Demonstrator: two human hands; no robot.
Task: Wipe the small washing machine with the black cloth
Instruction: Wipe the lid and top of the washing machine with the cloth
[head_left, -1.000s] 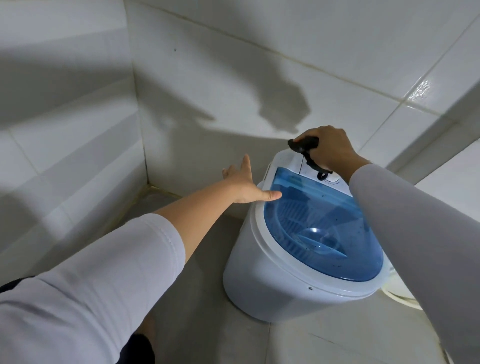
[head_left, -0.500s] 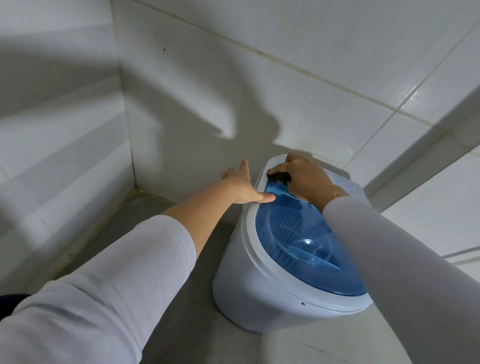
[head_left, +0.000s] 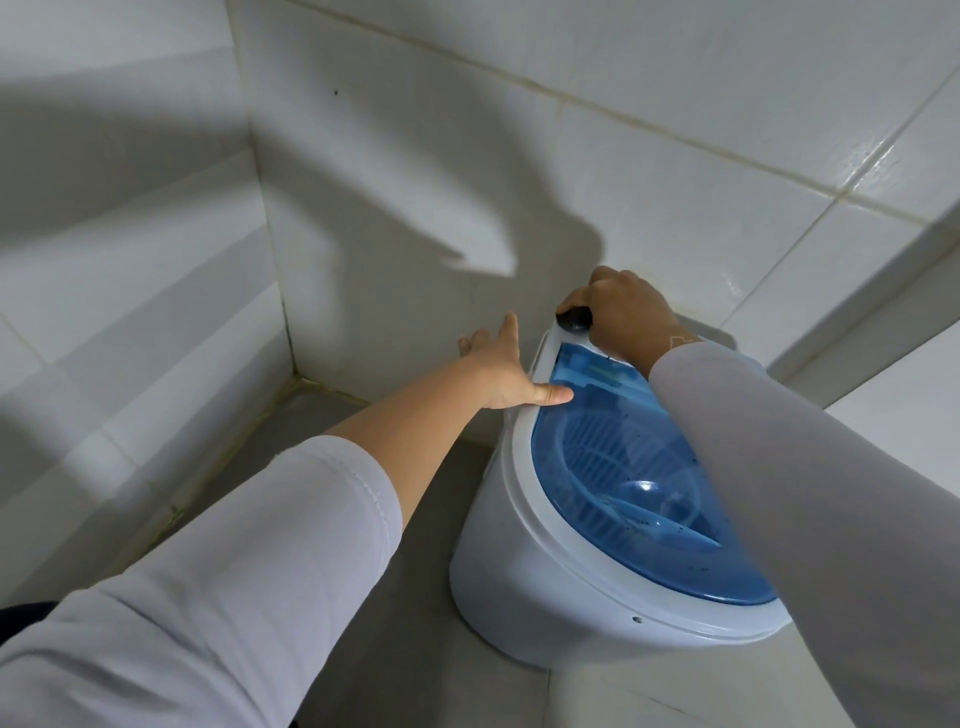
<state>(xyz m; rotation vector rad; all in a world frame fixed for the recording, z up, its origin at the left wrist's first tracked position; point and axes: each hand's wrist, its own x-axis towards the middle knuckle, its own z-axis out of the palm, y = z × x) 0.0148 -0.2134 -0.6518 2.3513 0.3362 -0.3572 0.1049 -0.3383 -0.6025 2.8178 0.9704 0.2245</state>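
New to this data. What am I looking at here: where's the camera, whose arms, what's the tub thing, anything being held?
There is no robot here. One wide-angle camera sits on a person's head and looks forward and down, so the two arms in white sleeves are the wearer's own. The tub is a small washing machine, white with a see-through blue lid, standing on the floor in a tiled corner. The right hand is closed around a black cloth and presses it on the machine's far top edge, beside the lid. The left hand is open and holds nothing; it rests against the machine's left rim, thumb on the lid's edge, probably to steady it.
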